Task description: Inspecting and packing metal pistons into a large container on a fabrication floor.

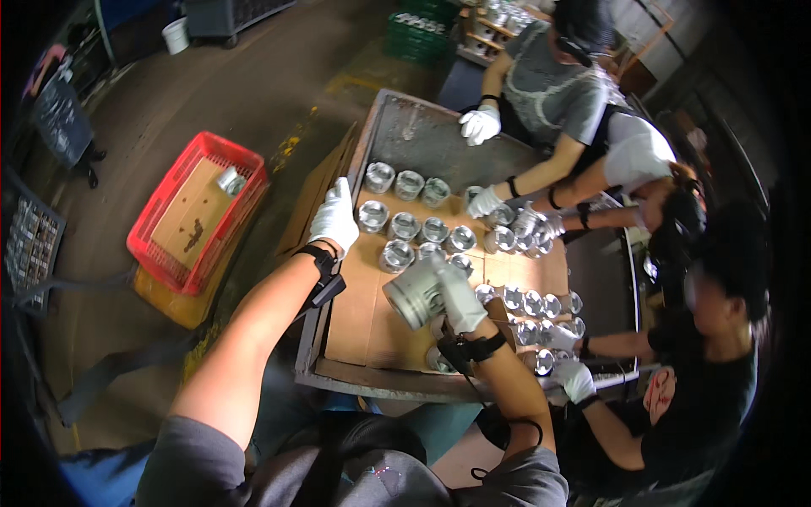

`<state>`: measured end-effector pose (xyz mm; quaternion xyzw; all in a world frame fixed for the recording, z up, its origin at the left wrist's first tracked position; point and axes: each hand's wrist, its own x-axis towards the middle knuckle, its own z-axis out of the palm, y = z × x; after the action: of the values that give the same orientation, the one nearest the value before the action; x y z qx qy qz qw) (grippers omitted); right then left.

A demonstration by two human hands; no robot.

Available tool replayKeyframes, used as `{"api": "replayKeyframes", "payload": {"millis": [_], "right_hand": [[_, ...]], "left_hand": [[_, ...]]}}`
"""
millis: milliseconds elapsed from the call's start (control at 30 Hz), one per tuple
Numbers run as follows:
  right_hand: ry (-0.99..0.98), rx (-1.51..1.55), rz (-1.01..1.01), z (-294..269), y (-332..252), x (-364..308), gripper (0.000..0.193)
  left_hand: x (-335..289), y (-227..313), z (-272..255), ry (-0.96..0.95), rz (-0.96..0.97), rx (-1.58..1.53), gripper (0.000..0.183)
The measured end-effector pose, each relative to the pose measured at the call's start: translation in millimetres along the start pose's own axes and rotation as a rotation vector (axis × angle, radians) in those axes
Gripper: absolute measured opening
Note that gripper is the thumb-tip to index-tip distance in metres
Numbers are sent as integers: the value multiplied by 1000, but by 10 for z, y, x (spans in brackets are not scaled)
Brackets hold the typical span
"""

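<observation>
My right hand [460, 300], in a white glove, grips a shiny metal piston [416, 293] and holds it tilted above the cardboard sheet [359, 313] on the metal table [338, 376]. My left hand [335, 217], also gloved, rests flat with fingers apart on the table's left edge, beside a row of upright pistons [404, 226]. Several more pistons stand in rows across the cardboard.
A red plastic crate [169, 241] with cardboard and one piston inside sits on the floor to the left. Three other people work along the far and right sides of the table, their gloved hands [480, 124] among the pistons. Green crates stand at the back.
</observation>
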<state>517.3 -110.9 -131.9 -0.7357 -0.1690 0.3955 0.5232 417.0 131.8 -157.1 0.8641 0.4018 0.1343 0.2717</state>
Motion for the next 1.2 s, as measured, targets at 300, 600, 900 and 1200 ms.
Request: {"api": "replayKeyframes", "payload": {"millis": [300, 600, 900, 1200], "right_hand": [[-379, 1338, -34, 275, -355, -904, 26], [-824, 1509, 52, 1219, -158, -685, 38], [-810, 1344, 18, 1508, -538, -1483, 29], [-477, 1024, -338, 1759, -210, -1665, 29]], "left_hand": [[-538, -121, -682, 171, 483, -98, 76], [-2641, 272, -2010, -315, 254, -788, 57], [-3156, -149, -1927, -243, 540, -892, 73], [-3347, -285, -1783, -278, 615, -990, 84]]}}
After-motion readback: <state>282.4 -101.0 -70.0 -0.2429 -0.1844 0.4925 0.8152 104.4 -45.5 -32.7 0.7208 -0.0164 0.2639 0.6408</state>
